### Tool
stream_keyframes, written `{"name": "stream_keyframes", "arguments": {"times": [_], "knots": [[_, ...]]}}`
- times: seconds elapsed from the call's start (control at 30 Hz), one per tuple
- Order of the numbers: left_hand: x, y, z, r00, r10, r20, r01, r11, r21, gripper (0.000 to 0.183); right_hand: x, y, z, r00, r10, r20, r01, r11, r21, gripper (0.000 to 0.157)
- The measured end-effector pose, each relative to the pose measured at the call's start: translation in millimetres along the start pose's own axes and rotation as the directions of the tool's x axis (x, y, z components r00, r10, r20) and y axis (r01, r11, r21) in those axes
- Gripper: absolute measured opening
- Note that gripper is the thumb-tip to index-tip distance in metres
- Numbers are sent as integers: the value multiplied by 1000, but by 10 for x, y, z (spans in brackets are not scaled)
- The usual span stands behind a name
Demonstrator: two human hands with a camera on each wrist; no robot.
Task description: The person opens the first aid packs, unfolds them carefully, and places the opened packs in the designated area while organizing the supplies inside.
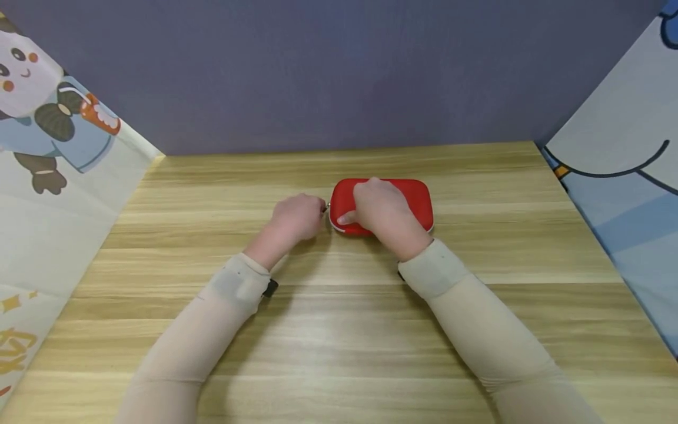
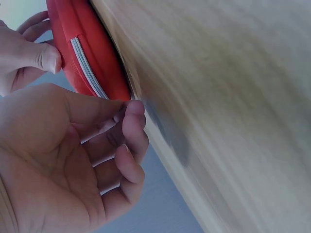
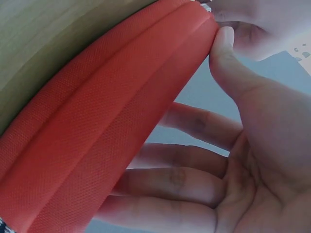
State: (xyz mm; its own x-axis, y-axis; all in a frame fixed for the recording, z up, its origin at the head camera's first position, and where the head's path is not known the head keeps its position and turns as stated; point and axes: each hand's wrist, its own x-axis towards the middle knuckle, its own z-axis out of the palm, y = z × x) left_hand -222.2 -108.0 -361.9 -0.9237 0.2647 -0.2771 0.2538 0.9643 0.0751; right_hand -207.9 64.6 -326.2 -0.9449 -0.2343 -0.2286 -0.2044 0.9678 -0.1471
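A red zippered case (image 1: 418,203) with rounded corners lies closed on the wooden table. At its left end my left hand (image 1: 299,217) pinches the small zipper pull (image 1: 327,206) between thumb and index finger, the other fingers curled. The left wrist view shows a stretch of grey zipper (image 2: 87,70) along the case's side, leading toward those fingertips, which mostly hide the pull. Over the top of the case lies my right hand (image 1: 380,206), its fingers fairly straight and its thumb (image 3: 226,46) pressing near the left end.
The wood-grain table (image 1: 339,341) reaches back to a dark blue-grey panel (image 1: 339,76). Panels with cartoon prints stand along the left side (image 1: 42,218) and the right side (image 1: 625,200).
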Motion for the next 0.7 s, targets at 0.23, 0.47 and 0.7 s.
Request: {"name": "stream_keyframes", "arguments": {"times": [0.23, 0.47, 0.7], "knots": [[-126, 30, 11, 1000, 20, 7, -20, 999, 26, 25, -11, -7, 6, 1000, 10, -9, -10, 1000, 5, 43], [-247, 32, 52, 1000, 26, -14, -25, 999, 29, 28, -10, -24, 19, 1000, 3, -18, -3, 1000, -5, 45], [-339, 54, 66, 1000, 25, -5, -25, 1000, 7, 31, -17, -20, 31, 1000, 6, -21, -6, 1000, 11, 45]]}}
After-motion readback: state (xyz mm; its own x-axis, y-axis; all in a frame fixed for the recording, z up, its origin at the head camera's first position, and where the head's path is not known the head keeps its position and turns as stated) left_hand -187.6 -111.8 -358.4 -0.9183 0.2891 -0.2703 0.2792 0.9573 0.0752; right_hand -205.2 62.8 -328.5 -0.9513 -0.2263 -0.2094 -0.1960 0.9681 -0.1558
